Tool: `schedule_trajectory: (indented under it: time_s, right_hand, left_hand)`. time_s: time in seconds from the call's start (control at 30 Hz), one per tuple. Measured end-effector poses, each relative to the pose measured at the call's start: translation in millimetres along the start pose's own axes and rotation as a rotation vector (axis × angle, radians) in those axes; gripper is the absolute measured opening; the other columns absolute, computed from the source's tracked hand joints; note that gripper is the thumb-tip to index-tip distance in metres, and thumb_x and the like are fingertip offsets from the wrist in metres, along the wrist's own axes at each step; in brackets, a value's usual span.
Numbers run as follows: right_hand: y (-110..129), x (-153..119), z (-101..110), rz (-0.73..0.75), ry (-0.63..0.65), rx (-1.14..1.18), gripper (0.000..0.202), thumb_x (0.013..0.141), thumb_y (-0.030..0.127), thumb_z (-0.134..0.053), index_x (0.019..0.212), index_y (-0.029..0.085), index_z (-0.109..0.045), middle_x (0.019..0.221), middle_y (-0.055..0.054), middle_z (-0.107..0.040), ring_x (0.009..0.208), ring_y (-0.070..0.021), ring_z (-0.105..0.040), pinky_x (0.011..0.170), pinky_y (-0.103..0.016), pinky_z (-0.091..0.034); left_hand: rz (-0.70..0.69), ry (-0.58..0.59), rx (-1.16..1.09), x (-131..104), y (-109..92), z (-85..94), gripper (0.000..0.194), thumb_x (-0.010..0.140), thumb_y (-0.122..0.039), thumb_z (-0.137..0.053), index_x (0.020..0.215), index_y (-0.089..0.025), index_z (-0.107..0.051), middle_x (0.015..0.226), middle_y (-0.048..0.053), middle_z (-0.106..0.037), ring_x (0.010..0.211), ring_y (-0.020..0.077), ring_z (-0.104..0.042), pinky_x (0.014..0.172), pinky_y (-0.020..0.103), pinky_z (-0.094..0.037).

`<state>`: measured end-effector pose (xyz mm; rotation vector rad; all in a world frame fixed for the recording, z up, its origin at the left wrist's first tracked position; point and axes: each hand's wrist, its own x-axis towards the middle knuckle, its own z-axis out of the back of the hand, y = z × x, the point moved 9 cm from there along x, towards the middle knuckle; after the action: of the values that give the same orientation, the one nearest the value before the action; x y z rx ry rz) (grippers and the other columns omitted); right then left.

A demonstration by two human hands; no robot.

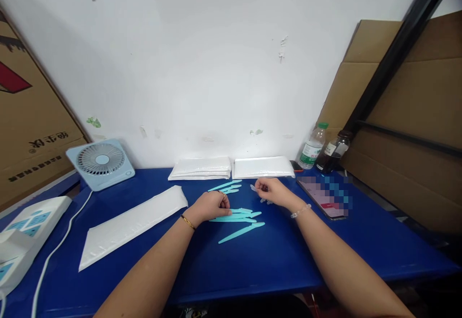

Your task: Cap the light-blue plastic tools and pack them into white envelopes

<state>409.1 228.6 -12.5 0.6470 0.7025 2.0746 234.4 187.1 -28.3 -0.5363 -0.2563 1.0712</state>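
Observation:
Several turquoise eyebrow razors point(241, 233) lie on the blue table in front of me, in a near group and a smaller group further back. My left hand point(215, 206) is closed in a pinch at the near group, its fingertips on one eyebrow razor point(236, 218); the exact grip is partly hidden. To the right, my right hand point(272, 190) is closed, with a small clear plastic cap point(253, 188) sticking out at its fingertips. Under that hand lie a few more clear caps point(265, 201), partly covered by it.
Two stacks of white padded envelopes point(200, 168) lie along the wall, and a single envelope point(133, 226) lies at left. A blue fan point(101, 164) and a power strip point(34, 231) stand further left. At right are a phone point(321, 197), a water bottle point(312, 147) and a dark bottle point(332, 153).

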Motion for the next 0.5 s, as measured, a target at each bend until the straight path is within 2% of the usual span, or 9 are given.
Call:
schedule_trajectory:
  time_s: [0.1,0.23,0.37,0.5]
  right_hand:
    - [1,0,3,-0.016,-0.004,0.113,0.010,0.077,0.026,-0.058,0.078,0.017,-0.059,0.065,0.000,-0.057,0.059,-0.0108,-0.052,0.054,-0.021,-0.040]
    - [-1,0,1,-0.075,0.018,0.232,0.018,0.078,0.033,-0.059,0.082,0.016,-0.062,0.065,0.000,-0.057,0.056,-0.0098,-0.051,0.050,-0.020,-0.040]
    - [-6,1,2,-0.108,0.011,0.259,0.021,0.076,0.034,-0.062,0.080,0.014,-0.065,0.065,-0.001,-0.060,0.055,-0.0097,-0.053,0.050,-0.021,-0.040]
    - [-10,1,2,-0.127,0.007,0.277,0.020,0.074,0.032,-0.063,0.081,0.014,-0.067,0.067,-0.002,-0.062,0.057,-0.0103,-0.055,0.051,-0.021,-0.041]
  left_hand:
    - [0.017,0.004,-0.020,1,4,-1.5,0.020,0.073,-0.040,-0.060,0.074,-0.020,-0.065,0.072,0.001,-0.064,0.063,0.0151,-0.055,0.053,0.024,-0.034]
    - [0.071,-0.094,-0.123,4,14,6.1,0.025,0.076,-0.043,-0.056,0.079,-0.019,-0.063,0.071,0.001,-0.063,0.062,0.0145,-0.055,0.052,0.023,-0.035]
    - [0.099,-0.189,-0.155,6,22,15.6,0.028,0.076,-0.045,-0.055,0.081,-0.018,-0.062,0.073,0.001,-0.063,0.064,0.0146,-0.055,0.053,0.023,-0.037]
    - [0.110,-0.202,-0.149,7,25,16.3,0.029,0.076,-0.045,-0.056,0.080,-0.017,-0.062,0.073,0.002,-0.063,0.064,0.0147,-0.054,0.053,0.024,-0.036]
